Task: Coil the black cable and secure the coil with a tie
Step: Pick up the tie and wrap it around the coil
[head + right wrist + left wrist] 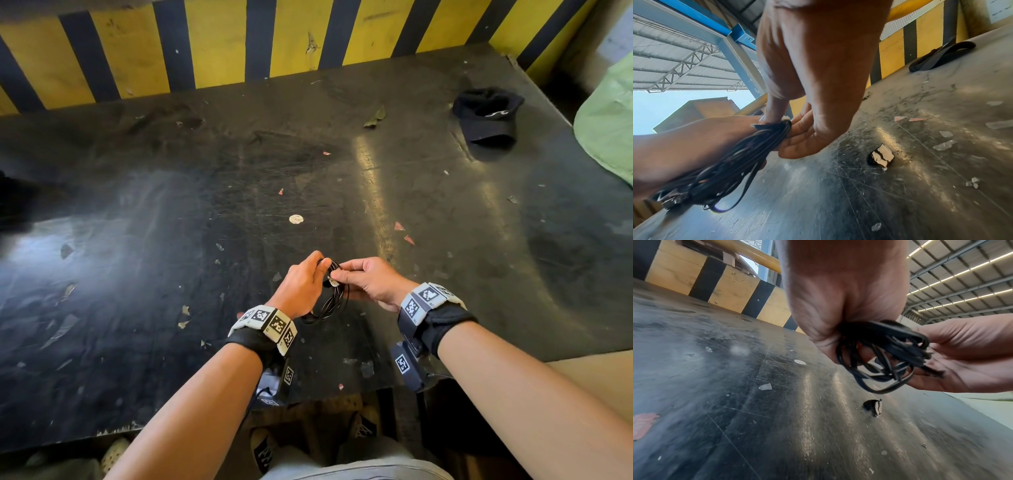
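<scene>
The black cable [329, 303] is wound into a coil of several loops and hangs between both hands, just above the dark table [171, 240] near its front edge. My left hand [318, 262] grips the coil's top from the left, fingers curled round the strands [890, 352]. From the right, my right hand [338, 273] pinches a small whitish tie [331, 280] against the same bundle. In the right wrist view the thumb presses the tie [785, 117] onto the cable [740, 162], with fingers underneath. How far the tie wraps round is hidden.
A black cap [486, 114] lies at the table's far right, beside a green sack [609, 133]. The yellow-and-black striped wall [219, 44] closes off the back. Paper scraps and a round white sticker [296, 219] dot the scratched top; a chipped hole [880, 156] sits below the hands.
</scene>
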